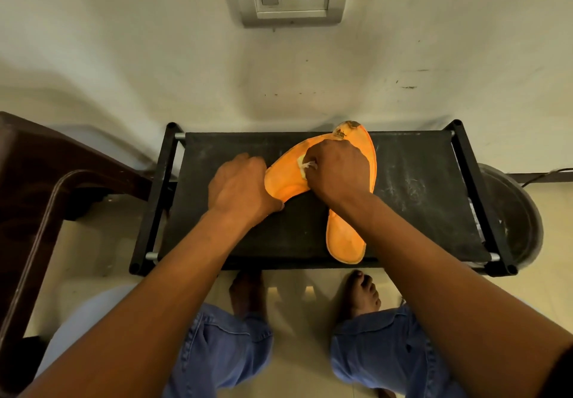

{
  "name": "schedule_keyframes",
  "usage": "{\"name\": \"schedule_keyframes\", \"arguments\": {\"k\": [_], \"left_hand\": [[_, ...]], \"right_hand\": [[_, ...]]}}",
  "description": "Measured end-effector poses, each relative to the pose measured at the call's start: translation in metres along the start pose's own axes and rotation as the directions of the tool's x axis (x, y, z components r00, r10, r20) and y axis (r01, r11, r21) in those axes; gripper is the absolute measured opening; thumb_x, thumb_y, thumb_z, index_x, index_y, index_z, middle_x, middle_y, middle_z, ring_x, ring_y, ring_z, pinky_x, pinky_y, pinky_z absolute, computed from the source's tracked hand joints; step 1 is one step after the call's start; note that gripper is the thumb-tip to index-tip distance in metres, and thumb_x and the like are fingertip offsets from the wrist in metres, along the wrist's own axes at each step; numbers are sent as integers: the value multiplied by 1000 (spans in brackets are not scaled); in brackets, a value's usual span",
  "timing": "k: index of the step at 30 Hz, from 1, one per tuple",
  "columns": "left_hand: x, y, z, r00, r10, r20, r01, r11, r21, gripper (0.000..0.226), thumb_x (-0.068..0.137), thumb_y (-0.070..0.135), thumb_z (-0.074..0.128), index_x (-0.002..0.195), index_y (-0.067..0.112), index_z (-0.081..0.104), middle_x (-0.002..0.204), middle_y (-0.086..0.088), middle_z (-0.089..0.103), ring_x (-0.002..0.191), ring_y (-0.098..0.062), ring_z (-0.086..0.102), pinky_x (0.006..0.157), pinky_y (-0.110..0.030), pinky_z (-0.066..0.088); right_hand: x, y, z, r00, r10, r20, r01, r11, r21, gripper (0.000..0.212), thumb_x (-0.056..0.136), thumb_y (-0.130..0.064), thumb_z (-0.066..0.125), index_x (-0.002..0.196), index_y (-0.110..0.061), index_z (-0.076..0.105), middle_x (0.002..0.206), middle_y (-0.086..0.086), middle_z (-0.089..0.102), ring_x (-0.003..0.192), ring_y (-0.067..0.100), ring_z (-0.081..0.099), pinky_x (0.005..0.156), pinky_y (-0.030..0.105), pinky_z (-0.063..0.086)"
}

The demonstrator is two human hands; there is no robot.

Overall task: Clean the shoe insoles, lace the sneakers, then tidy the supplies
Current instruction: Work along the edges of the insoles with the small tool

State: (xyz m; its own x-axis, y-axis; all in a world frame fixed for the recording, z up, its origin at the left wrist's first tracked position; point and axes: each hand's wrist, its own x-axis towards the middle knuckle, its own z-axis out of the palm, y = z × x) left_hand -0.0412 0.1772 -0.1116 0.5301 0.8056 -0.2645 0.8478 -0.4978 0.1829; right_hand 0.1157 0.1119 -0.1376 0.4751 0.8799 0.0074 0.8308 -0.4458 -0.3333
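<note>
Now the left hand (240, 185) presses one orange insole (286, 174) onto the black table (418, 187); the right hand (338, 169), its grip closed, pinches a wipe (305, 166); no writing reads.

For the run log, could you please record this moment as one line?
stage: cleaning insoles | left hand: holds left insole | right hand: rubs cloth | surface: black rack

Both hands forward: left (240, 185) flat, right (339, 169) fisted.

Single head-worn view, steeply downward and forward, close above the black rack (418, 199) against the wall (155, 56).
</note>
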Motion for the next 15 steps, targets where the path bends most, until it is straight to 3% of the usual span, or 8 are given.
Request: {"name": "schedule_keyframes", "arguments": {"k": [4,8,12,15], "left_hand": [[-1,3,3,999,16,-41,-17,1000,-15,37,68,47,82,84,20,63,94,-6,59,83,-25,60,64,-34,39],[-2,1,6,998,22,-60,-24,999,-36,22,78,31,74,87,15,63,98,-8,57,87,-30,61,66,-35,41],[0,0,2,999,34,-31,-36,999,-38,45,66,50,86,94,19,68,100,-5,61,89,-26,63,66,-33,43],[2,-3,2,999,47,-2,-47,998,-29,59,63,54,89,107,20,69,107,-4,63,95,-23,63,71,-32,43]], "right_hand": [[-10,-20,6,994,-112,22,110,991,70,21,89,-23,62,102,-25,78,97,1,75,88,20,66,64,28,47],[-21,-41,10,977,-206,47,206,979,10,14,91,-26,60,88,-24,74,87,1,69,83,23,64,59,29,37],[-7,-20,5,997,-74,-26,71,994,-78,21,90,-22,63,107,-24,75,101,1,71,94,22,64,63,29,38],[6,-2,1,994,60,-94,-62,998,-18,26,93,-27,61,115,-24,75,110,1,73,98,21,65,69,28,44]]}}
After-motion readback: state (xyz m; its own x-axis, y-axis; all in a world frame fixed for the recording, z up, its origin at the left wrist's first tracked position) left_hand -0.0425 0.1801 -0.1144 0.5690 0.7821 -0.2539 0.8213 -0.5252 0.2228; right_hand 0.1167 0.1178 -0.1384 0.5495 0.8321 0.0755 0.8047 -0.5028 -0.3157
